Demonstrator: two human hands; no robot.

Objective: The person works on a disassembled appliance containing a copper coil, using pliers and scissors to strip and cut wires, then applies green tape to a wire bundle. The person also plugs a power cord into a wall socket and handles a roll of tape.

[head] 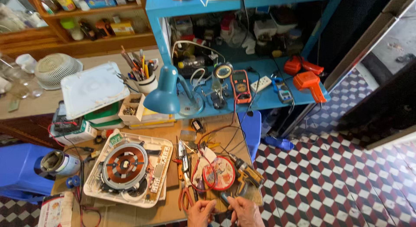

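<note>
My left hand (pixel 201 213) and my right hand (pixel 245 212) meet at the bottom edge of the head view, over the front of a wooden workbench (pixel 130 214). Between the fingers of both sits a small blue-handled tool (pixel 224 197); which hand grips it I cannot tell. Just beyond the hands lie red-handled pliers (pixel 185 196), a round red-rimmed disc (pixel 219 173) and a yellow cordless drill (pixel 246 173). To the left lies an opened induction cooker (pixel 130 168), its copper coil showing.
A teal desk lamp (pixel 167 92) stands at the bench's back. A blue shelf (pixel 260 99) holds a multimeter (pixel 241 85), a magnifier and orange tools (pixel 310 82). A white cover (pixel 93 88), a pen cup, a white fan and a blue stool (pixel 17 170) stand left. Checkered floor lies right.
</note>
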